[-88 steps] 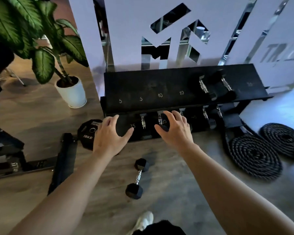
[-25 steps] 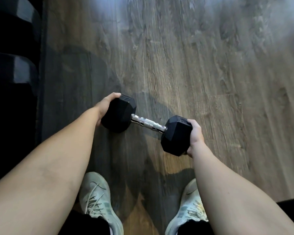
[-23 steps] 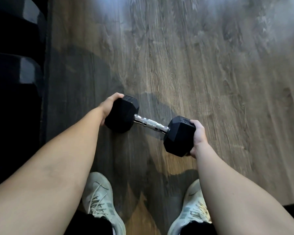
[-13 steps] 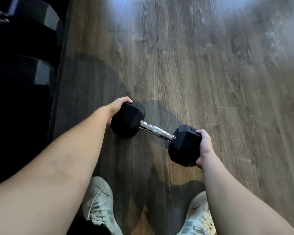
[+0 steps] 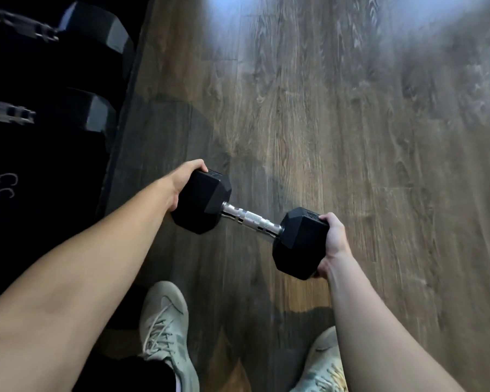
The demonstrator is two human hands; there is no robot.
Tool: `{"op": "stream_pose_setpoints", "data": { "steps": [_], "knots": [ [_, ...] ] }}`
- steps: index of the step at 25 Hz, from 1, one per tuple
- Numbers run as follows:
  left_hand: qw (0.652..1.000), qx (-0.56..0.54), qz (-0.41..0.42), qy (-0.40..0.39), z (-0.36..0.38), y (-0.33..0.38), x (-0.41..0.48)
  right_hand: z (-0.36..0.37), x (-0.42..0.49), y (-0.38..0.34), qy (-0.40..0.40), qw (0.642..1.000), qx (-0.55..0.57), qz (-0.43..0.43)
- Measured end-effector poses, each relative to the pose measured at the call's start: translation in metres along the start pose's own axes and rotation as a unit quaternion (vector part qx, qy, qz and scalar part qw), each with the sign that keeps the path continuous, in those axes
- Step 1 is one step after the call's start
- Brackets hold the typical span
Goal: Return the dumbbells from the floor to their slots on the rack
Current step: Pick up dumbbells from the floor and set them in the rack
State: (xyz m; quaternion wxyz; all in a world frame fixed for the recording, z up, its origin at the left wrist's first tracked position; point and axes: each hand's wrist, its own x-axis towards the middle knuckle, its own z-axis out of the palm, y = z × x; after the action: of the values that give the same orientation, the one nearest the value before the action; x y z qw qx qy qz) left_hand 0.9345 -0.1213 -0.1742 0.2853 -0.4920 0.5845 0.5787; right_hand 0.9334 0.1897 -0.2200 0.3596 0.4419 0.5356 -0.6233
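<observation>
The left hand [image 5: 181, 181] cups the outer face of one black hexagonal rubber head of a dumbbell [image 5: 251, 219] with a knurled chrome handle, fingers curled over its top edge, while the right hand [image 5: 333, 240] wraps the outer face of the other head in the same way; both are closed around the weight, neither on the bar. Gripping by the ends rather than the handle likely spreads the load across two arms and leaves the bar free, so the piece can be lowered into a slot without trapping fingers. The dumbbell hangs clear above the wood-grain plank floor [image 5: 351, 123], tilted so its left head sits higher and further from the body than the right. To the left of the dumbbell stands the black metal rack [image 5: 40, 165], where a chalky "35" marks one spot, and further up two large black hex dumbbells [image 5: 96, 108] already lie in place. Below the dumbbell, two pale lace-up trainers [image 5: 164, 321] are planted apart. The carry across to the rack seems to be the step in hand.
</observation>
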Motion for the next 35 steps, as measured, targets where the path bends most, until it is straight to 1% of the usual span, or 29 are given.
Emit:
{"op": "stream_pose_setpoints", "data": {
  "steps": [5,8,11,13,16,20,25,28,31,33,35],
  "knots": [
    [0.995,-0.03,0.058,0.073,-0.045,0.024,-0.073,0.033,-0.043,-0.023,-0.102,0.995,-0.015,-0.015],
    [0.988,-0.055,0.081,0.122,-0.079,0.038,-0.126,0.061,-0.074,-0.043,-0.182,0.983,0.006,-0.039],
    [0.975,-0.079,0.114,0.173,-0.119,0.045,-0.168,0.101,-0.105,-0.051,-0.228,0.972,0.007,-0.058],
    [0.969,-0.085,0.116,0.2,-0.146,0.042,-0.189,0.128,-0.119,-0.048,-0.246,0.967,-0.011,-0.061],
    [0.951,-0.1,0.099,0.274,-0.194,0.028,-0.21,0.182,-0.136,-0.032,-0.242,0.967,-0.06,-0.051],
    [0.924,-0.144,0.088,0.343,-0.255,0.0,-0.22,0.249,-0.151,0.002,-0.247,0.963,-0.104,-0.032],
    [0.894,-0.173,0.01,0.412,-0.314,-0.04,-0.212,0.313,-0.154,0.032,-0.236,0.962,-0.14,-0.002],
    [0.888,-0.183,-0.017,0.421,-0.338,-0.058,-0.204,0.337,-0.156,0.051,-0.232,0.956,-0.177,-0.003],
    [0.88,-0.192,-0.017,0.434,-0.351,-0.071,-0.188,0.347,-0.152,0.063,-0.225,0.955,-0.194,0.007],
    [0.88,-0.199,-0.028,0.431,-0.359,-0.077,-0.176,0.353,-0.154,0.065,-0.214,0.956,-0.198,0.007],
    [0.887,-0.206,-0.036,0.412,-0.362,-0.082,-0.171,0.354,-0.153,0.065,-0.206,0.956,-0.211,-0.001]
  ]
}}
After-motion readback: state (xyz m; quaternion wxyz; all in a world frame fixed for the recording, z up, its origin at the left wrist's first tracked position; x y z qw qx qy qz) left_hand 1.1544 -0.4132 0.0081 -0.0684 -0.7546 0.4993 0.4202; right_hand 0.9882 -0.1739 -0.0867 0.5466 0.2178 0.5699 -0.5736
